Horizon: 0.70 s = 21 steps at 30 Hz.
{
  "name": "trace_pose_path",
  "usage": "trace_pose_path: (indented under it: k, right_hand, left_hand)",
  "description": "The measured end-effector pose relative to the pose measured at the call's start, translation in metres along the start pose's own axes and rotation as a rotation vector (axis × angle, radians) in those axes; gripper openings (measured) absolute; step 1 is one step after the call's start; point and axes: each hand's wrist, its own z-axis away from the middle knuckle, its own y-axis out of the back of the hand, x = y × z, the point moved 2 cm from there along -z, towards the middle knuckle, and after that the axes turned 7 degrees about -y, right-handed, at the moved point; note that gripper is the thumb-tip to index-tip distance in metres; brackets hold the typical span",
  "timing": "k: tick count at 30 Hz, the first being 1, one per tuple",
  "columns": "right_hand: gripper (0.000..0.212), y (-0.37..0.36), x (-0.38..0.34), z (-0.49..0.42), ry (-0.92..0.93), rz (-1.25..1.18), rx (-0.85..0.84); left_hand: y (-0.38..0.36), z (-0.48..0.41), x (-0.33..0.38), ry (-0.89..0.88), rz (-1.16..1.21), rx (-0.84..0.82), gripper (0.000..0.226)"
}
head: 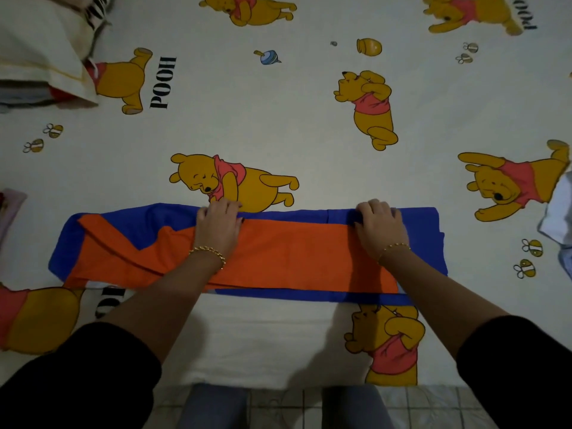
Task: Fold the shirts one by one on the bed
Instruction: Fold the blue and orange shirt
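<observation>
An orange and blue shirt [294, 252] lies across the bed [278, 119] as a long narrow band, its sleeve end at the left. My left hand [218, 224] grips the shirt's far edge left of centre, fingers curled over the fold. My right hand [380, 224] grips the same far edge toward the right end, thumb tucked under the blue cloth. Both wrists wear gold bracelets.
A white pillow [40, 48] sits at the far left corner with folded clothes [21, 94] under it. White garments [557, 218] lie at the right edge, a pink cloth [9, 209] at the left edge. The bed's near edge meets a tiled floor [433, 407].
</observation>
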Motion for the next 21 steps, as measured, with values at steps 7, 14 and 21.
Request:
trace_pose_path:
  k: [7, 14, 21]
  right_hand:
    - [0.066, -0.036, -0.06, 0.057, 0.146, -0.229, 0.117]
    - [0.069, -0.057, 0.001, 0.057, -0.079, -0.199, 0.056]
    - [0.111, -0.041, 0.067, 0.06, -0.66, -0.371, -0.058]
  left_hand:
    - [-0.035, 0.028, 0.073, -0.39, -0.058, -0.03, 0.055]
    - [-0.069, 0.03, 0.088, -0.293, -0.047, -0.16, 0.062]
    - [-0.068, 0.033, 0.097, -0.221, -0.032, -0.186, 0.065]
